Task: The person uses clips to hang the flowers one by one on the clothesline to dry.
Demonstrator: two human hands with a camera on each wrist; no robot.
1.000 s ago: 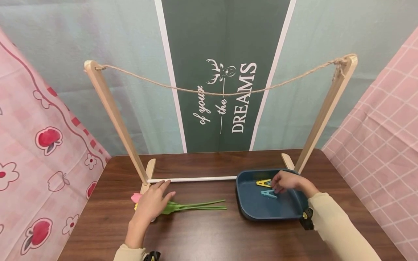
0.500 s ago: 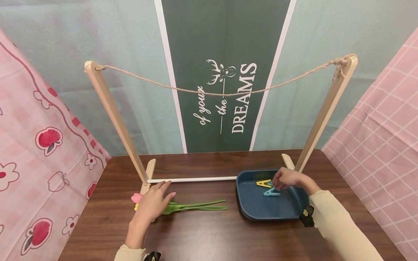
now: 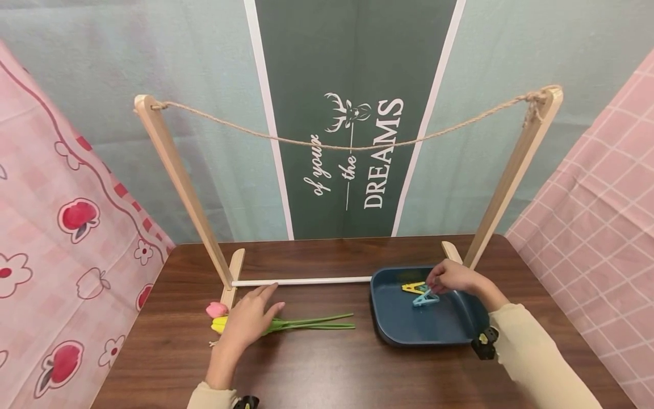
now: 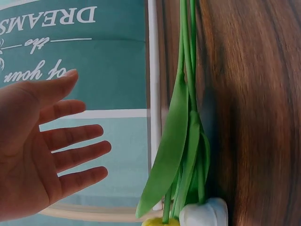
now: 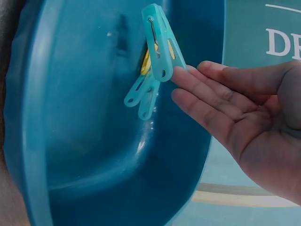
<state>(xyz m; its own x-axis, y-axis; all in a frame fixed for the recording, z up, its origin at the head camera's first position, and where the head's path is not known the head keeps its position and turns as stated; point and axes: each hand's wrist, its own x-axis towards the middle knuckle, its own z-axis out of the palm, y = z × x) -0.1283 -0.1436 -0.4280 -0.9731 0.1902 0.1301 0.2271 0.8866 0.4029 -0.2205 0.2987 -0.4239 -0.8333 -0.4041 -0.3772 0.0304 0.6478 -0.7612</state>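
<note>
To handle this clip well, in my judgement, I should pinch it near the end of one arm, keep the thumb firm against the fingertips, and raise it straight, so that it does not drag the others beside it. Too strong a squeeze could turn it sideways.

The fingers of my right hand [image 3: 455, 276] are close together, almost straight, and with the thumb they seem to pinch one end of a teal clip [image 5: 164, 47]. The rest of this clip sticks out beyond my fingertips. It is over the blue tray [image 3: 424, 329], which stands toward the right and far edges of the tabletop [image 3: 327, 363]. Just beside it are another teal clip [image 5: 135, 90] and a yellow clip [image 3: 410, 288].

My left hand [image 3: 249, 318] has its fingers spread and grips nothing. It is over the tulips [image 4: 164, 141], which lie toward the tabletop's left edge; whether it touches them, I cannot tell.
</note>
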